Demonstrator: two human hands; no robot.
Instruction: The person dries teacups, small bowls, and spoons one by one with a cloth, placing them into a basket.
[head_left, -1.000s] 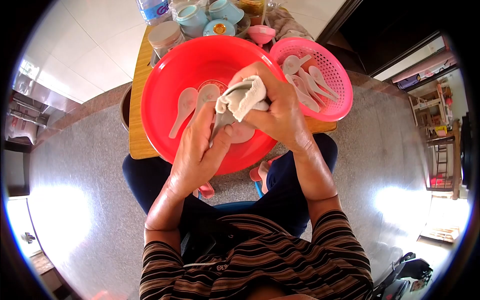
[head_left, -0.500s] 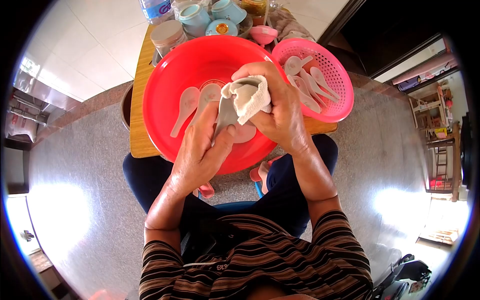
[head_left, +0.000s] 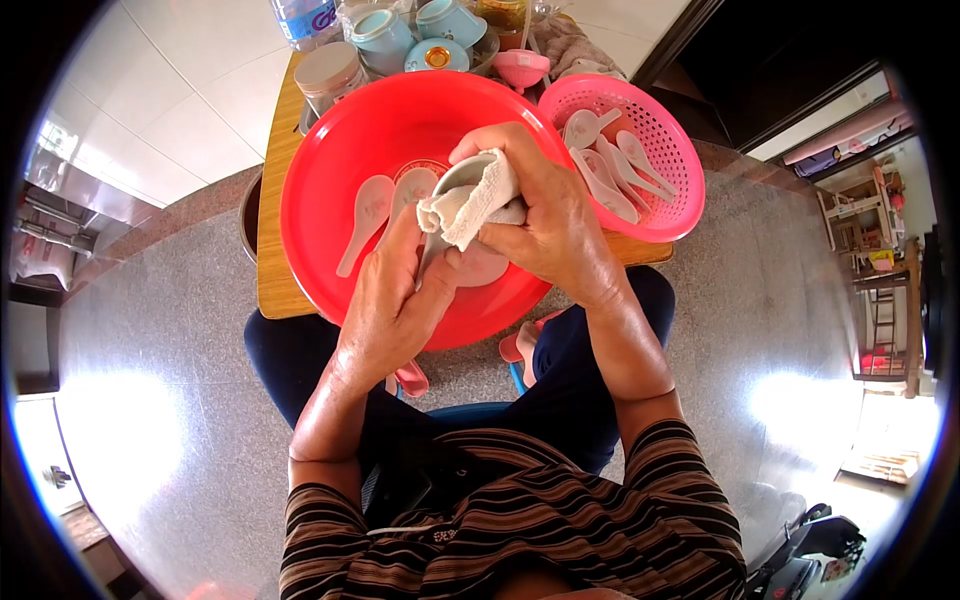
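Note:
My left hand (head_left: 392, 290) grips the handle of a pale soup spoon (head_left: 434, 246) between thumb and fingers. A white cloth (head_left: 482, 207) is wrapped over the spoon's bowl, and my right hand (head_left: 555, 215) is closed around the cloth. Both hands are above a large red basin (head_left: 325, 135). Inside the basin, a white soup spoon (head_left: 371, 207) with a faint pattern lies beside another spoon (head_left: 413, 187), partly covered by my left hand. Under my hands shows a pale rounded thing (head_left: 485, 268), mostly hidden.
Right of the basin, a pink colander (head_left: 688, 180) holds several white spoons (head_left: 630, 180). Behind stand light-blue cups (head_left: 382, 42), a lidded jar (head_left: 330, 75), a pink bowl (head_left: 521, 68) and a plastic bottle (head_left: 305, 22). The wooden table (head_left: 275, 250) extends under the basin's left side.
My right hand and the cloth have shifted slightly left and down along the spoon, covering more of it. My left hand keeps its hold on the handle.

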